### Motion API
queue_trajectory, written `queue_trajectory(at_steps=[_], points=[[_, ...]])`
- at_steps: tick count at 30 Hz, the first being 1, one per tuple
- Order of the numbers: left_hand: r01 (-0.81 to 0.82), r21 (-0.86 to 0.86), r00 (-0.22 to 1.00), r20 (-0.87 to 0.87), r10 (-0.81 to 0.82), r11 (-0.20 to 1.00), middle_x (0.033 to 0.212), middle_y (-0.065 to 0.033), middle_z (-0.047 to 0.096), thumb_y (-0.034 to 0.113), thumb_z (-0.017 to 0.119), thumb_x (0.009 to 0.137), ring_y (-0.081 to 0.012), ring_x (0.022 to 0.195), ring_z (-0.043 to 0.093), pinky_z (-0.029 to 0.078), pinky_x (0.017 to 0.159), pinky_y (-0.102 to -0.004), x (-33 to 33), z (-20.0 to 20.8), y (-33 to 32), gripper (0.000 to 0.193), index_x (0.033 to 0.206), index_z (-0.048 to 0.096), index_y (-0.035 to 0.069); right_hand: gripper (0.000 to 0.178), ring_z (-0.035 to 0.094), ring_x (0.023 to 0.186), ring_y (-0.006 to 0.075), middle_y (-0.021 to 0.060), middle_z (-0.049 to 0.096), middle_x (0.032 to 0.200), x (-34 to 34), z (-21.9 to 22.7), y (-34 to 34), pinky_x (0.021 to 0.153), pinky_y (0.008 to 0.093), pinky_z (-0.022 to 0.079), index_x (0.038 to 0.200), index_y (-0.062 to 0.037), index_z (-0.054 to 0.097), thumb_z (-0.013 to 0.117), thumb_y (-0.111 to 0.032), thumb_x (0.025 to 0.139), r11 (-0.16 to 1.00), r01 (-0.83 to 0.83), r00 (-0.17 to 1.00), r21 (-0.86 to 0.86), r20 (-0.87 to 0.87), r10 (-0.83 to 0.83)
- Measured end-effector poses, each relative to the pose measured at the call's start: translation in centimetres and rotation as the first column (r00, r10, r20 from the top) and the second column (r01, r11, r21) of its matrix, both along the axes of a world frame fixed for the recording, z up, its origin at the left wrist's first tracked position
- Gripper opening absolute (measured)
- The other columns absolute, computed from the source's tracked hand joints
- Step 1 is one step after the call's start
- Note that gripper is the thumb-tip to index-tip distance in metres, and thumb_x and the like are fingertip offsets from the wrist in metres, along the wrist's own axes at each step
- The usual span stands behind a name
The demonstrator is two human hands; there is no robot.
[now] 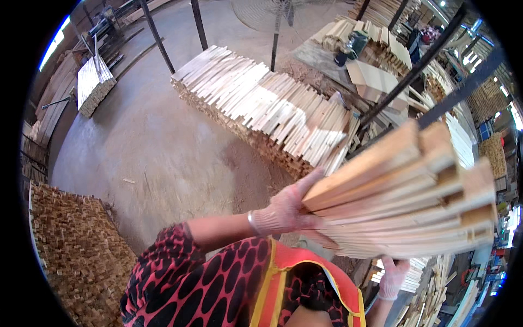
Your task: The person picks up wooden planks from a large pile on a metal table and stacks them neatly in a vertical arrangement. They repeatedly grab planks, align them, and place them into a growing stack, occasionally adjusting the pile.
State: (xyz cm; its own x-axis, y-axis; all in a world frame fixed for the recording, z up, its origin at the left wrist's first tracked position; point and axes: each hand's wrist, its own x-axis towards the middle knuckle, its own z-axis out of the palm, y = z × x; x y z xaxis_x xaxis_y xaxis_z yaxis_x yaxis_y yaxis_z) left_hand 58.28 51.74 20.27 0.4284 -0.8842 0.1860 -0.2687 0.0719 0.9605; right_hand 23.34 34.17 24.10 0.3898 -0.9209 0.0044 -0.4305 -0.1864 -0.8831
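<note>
The sticks [392, 204] are in the air, on the near right side of the pile [256, 101]. The left hand [289, 210] grips one end; the right hand [394, 278] holds their near edge. Carrying seems the step; next needs a tight, level hold.

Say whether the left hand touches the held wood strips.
Touching: in the head view, the left hand grips the wood strips at their left end.
</note>
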Motion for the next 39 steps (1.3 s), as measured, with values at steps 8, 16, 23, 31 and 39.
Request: queue_trajectory(at_steps=[8, 16, 23, 31, 39], points=[[-0.356, 0.065, 0.798, -0.498, 0.34, 0.932, 0.141, -0.015, 0.064, 0.015, 0.09, 0.08, -0.0238, 0.128, 0.064, 0.053, 0.108, -0.0384, 11.4, -5.4, 5.1, 0.093, 0.158, 0.04, 0.008, 0.043, 0.071, 0.107, 0.0198, 0.0125, 0.077, 0.116, 21.9, -6.0, -5.8, 0.097, 0.0367, 0.056, 0.123, 0.0052, 0.07, 0.078, -0.002, 0.082, 0.91, -0.367, 0.917, 0.191, -0.09, 0.389], [-0.624, 0.198, 0.72, -0.231, 0.655, 0.756, 0.132, -0.0094, 0.067, -0.002, 0.087, 0.078, -0.0232, 0.119, 0.066, 0.056, 0.102, -0.0356, 24.5, -6.0, 6.5, 0.08, 0.147, 0.048, 0.003, 0.044, 0.07, 0.095, 0.0182, 0.0125, 0.077, 0.107, 44.3, -10.5, -10.3, 0.085, 0.0348, 0.057, 0.12, 0.0009, 0.068, 0.084, -0.022, 0.086, 0.641, -0.683, 0.666, 0.349, -0.063, 0.743], [-0.478, 0.5, 0.69, -0.295, 0.661, 0.722, 0.114, -0.0059, 0.069, -0.005, 0.076, 0.086, -0.0155, 0.092, 0.068, 0.057, 0.076, -0.0272, 37.4, -11.2, -3.1, 0.067, 0.147, 0.049, 0.004, 0.06, 0.072, 0.107, 0.0299, 0.019, 0.076, 0.114, 54.1, -21.1, -18.2, 0.098, 0.0398, 0.054, 0.129, -0.0002, 0.067, 0.084, -0.037, 0.085, 0.657, -0.565, 0.743, 0.5, -0.038, 0.668], [-0.124, 0.74, 0.945, -0.115, 0.306, 0.661, 0.11, -0.0134, 0.069, 0.023, 0.075, 0.09, -0.0236, 0.089, 0.069, 0.058, 0.076, -0.0368, 51.3, -32.6, -28.6, 0.065, 0.145, 0.052, -0.003, 0.055, 0.067, 0.106, 0.0436, 0.0278, 0.07, 0.108, 55.4, -35.1, -27.8, 0.096, 0.0461, 0.054, 0.128, 0.0012, 0.062, 0.074, -0.034, 0.088, 0.812, -0.268, 0.752, 0.519, -0.414, 0.513], [-0.159, 0.876, 0.986, 0.122, 0.109, 0.455, 0.121, -0.0302, 0.07, 0.052, 0.062, 0.097, -0.043, 0.114, 0.069, 0.053, 0.099, -0.0502, 58.1, -38.8, -31.2, 0.064, 0.133, 0.062, -0.001, 0.066, 0.064, 0.124, 0.0421, 0.0269, 0.066, 0.132, 42.1, -39.3, -17.8, 0.107, 0.0448, 0.051, 0.147, -0.0054, 0.054, 0.07, -0.034, 0.089, 0.8, -0.194, 0.63, 0.567, -0.553, 0.545]])
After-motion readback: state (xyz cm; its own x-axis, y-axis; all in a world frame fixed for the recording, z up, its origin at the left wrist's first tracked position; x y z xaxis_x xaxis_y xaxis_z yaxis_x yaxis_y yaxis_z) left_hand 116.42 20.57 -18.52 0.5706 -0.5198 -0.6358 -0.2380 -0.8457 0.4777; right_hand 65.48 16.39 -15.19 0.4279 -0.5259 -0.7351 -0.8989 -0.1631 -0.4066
